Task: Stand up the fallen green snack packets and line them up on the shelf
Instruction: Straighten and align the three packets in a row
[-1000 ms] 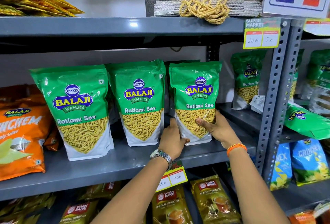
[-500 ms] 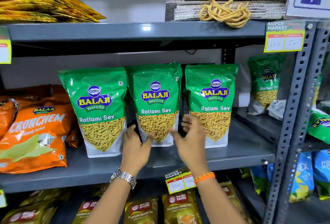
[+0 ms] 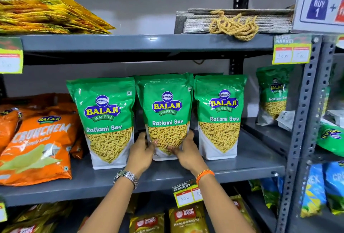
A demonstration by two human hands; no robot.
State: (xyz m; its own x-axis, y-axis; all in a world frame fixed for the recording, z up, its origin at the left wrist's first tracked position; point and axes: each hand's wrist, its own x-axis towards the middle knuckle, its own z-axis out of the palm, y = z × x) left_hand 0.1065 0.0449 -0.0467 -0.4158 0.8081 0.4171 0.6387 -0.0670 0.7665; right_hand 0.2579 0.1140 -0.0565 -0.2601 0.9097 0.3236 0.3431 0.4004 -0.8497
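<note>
Three green packets stand side by side on the grey shelf (image 3: 242, 160). The left hand (image 3: 141, 152) and right hand (image 3: 188, 153) both hold the bottom of the middle packet (image 3: 166, 110), fingers curled round its sides.

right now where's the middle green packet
In the head view the middle green packet stands upright at the centre of the grey shelf, between two matching packets, with the left hand and right hand gripping its base.
</note>
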